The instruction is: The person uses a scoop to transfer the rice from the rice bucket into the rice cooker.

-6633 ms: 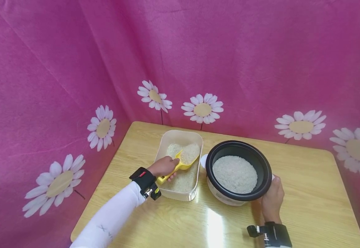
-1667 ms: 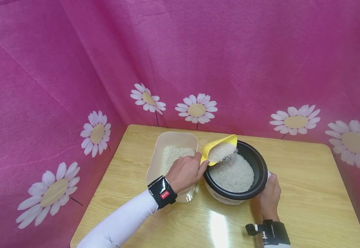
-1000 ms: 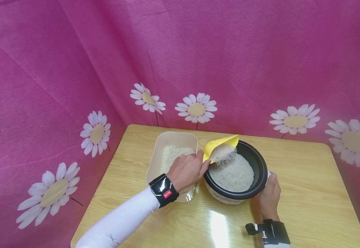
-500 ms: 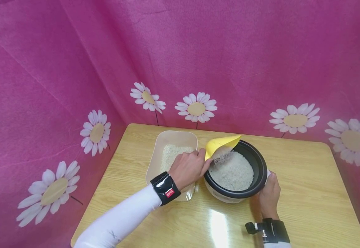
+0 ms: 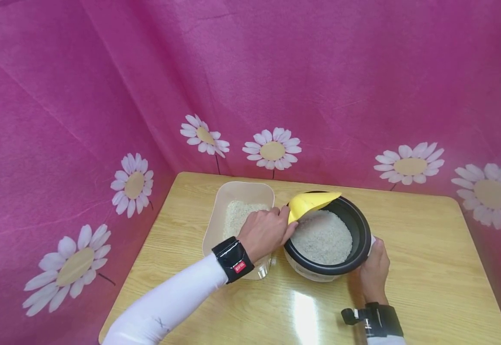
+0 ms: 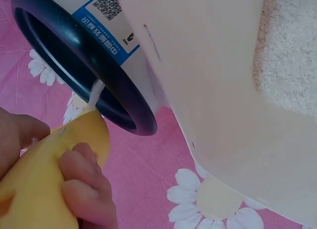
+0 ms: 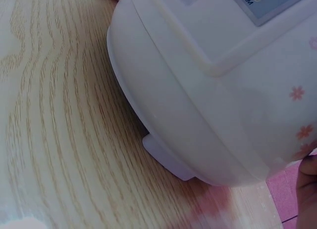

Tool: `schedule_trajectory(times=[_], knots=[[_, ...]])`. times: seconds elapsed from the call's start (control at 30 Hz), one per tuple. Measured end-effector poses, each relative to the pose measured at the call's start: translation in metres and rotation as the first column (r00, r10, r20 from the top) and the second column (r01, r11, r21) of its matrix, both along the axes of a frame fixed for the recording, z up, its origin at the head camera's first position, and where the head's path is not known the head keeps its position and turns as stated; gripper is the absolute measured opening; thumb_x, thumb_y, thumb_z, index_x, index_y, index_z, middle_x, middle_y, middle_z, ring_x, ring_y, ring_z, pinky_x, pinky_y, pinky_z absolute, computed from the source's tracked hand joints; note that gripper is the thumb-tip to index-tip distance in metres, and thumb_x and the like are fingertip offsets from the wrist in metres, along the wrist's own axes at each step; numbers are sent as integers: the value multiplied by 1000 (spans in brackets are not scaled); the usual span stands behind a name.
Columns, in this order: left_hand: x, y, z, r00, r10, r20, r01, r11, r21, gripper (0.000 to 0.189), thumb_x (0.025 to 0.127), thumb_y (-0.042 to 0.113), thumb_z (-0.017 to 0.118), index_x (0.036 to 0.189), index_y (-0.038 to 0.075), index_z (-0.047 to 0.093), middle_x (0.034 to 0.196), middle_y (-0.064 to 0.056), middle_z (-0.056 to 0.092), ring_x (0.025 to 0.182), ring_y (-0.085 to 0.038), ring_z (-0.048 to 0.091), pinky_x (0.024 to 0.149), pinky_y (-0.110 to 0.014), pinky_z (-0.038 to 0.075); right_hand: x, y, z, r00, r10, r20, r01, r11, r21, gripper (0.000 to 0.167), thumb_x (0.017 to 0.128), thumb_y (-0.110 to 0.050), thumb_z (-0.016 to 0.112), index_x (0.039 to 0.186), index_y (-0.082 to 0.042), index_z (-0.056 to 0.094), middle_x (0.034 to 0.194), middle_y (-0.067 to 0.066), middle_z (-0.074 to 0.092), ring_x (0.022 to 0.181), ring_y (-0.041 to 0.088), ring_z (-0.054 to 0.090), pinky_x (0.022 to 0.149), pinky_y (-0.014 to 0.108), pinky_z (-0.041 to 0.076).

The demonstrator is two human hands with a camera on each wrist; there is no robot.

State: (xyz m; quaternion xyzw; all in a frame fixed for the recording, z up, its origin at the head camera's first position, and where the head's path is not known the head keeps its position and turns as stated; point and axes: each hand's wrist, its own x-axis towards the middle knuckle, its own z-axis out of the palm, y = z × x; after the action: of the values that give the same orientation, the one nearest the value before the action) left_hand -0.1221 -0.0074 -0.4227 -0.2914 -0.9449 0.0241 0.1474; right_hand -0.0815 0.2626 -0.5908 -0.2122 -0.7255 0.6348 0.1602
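Observation:
My left hand grips the handle of a yellow scoop, which is tipped steeply over the left part of a rice cooker. A thin stream of rice runs off the scoop's lip into the cooker in the left wrist view. Inside the cooker's dark pot lies a broad bed of white rice. My right hand holds the cooker by its right side handle. The right wrist view shows the cooker's white body with pink flower prints and a control panel.
Left of the cooker, a pale plastic bin with loose rice stands partly under my left forearm and hand. Both rest on a light wooden table. Behind and to the left hangs a pink cloth printed with daisies.
The left hand carried the loaded scoop from the bin across to the cooker. There it has rolled steadily further over, its rice pouring out. The right hand keeps its hold on the handle.

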Motion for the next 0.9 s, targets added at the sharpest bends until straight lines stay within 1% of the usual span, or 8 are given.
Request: schedule_trajectory(times=[0.2,0.33,0.47,0.57,0.63,0.77,0.83,0.9], knots=[[0,1,-1,1000,-6,3,6,1000,-22,40,105,47,54,91,12,68,71,3,66,57,-10,64,49,-28,52,0,-1,1,1000,-14,1,14,1000,6,46,111,-49,22,113,-29,63,98,-23,59,95,2,53,84,10,38],[0,1,0,1000,-7,20,8,1000,-27,40,104,47,54,92,12,70,70,3,66,57,-9,62,48,-27,50,0,-1,-1,1000,-16,-1,16,1000,2,46,111,-48,22,115,-28,64,99,-24,59,96,1,53,84,9,38],[-1,-1,1,999,8,46,-7,1000,-21,40,105,48,54,95,12,70,72,3,66,57,-9,60,48,-25,48,-1,0,-2,1000,-8,-2,8,1000,5,48,112,-47,22,118,-26,64,101,-24,60,98,0,54,86,8,38],[-3,-6,1,997,25,77,-25,1000,9,40,105,48,54,96,12,69,72,2,65,57,-10,60,48,-27,49,0,0,-2,1000,-9,10,9,1000,-5,46,112,-47,22,118,-28,64,101,-24,60,99,0,53,86,8,38],[-5,-10,2,994,37,99,-41,998,43,39,105,46,55,94,12,69,70,1,63,56,-11,59,48,-28,48,0,0,-2,1000,-7,19,7,1000,-23,45,112,-47,23,118,-29,64,101,-24,60,99,1,53,86,8,38],[-9,-22,6,984,60,167,-83,988,130,36,104,42,56,87,12,65,64,3,54,51,-12,51,45,-26,38,0,0,-1,999,-8,41,10,998,-57,46,111,-50,24,118,-29,64,100,-21,61,99,3,52,87,9,37],[-11,-29,9,973,71,219,-109,980,167,36,105,41,54,83,13,61,61,5,49,50,-10,47,45,-24,32,0,0,0,999,-6,53,9,998,-59,48,111,-52,23,118,-29,64,100,-20,60,99,4,52,87,11,37],[-13,-37,12,964,80,255,-133,971,197,35,105,40,54,81,14,59,59,6,47,49,-10,44,45,-23,28,0,0,1,998,-11,61,14,999,-52,48,110,-53,23,117,-29,64,100,-20,60,98,4,52,86,12,37]])
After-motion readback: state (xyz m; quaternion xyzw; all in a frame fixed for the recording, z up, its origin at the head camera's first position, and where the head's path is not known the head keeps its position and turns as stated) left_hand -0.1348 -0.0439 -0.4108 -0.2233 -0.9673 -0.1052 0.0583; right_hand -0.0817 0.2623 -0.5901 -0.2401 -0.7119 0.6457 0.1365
